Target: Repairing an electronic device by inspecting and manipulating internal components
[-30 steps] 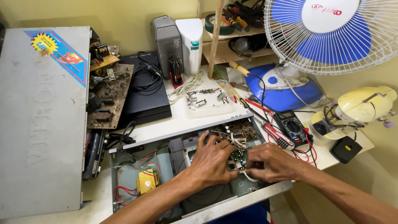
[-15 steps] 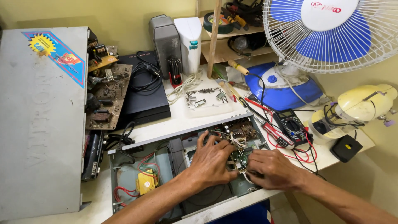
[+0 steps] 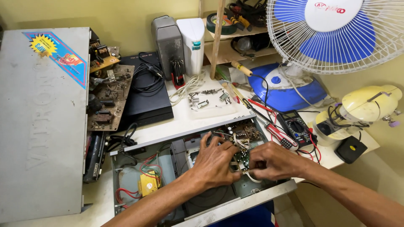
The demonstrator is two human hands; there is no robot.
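Both hands work inside an opened grey metal chassis (image 3: 126, 185) lying at the near edge of the white bench (image 3: 185, 120). The left hand (image 3: 214, 162) rests palm down with fingers spread over a small green circuit board (image 3: 240, 157) in the right half of the case; whether it pinches anything I cannot tell. The right hand (image 3: 269, 162) is curled, its fingertips pressed together on the white wires (image 3: 249, 175) at the board's edge. Behind the fingers sits a brown board (image 3: 246, 131) crowded with components; to the left of the left forearm, a yellow block (image 3: 148, 183) with red wiring.

Far left of the hands lies the case's flat grey lid (image 3: 42, 126), bearing a slanted blue strip sticker with a yellow starburst (image 3: 57, 52) at its top corner. Beyond the hands stand a grey box (image 3: 168, 42) and a white upright box (image 3: 192, 40).

Right of the right hand, a multimeter (image 3: 296, 126) with red leads sits close by, then a blue fan base (image 3: 286, 88). The chassis's front rim overhangs the bench edge; free room is scant on every side.
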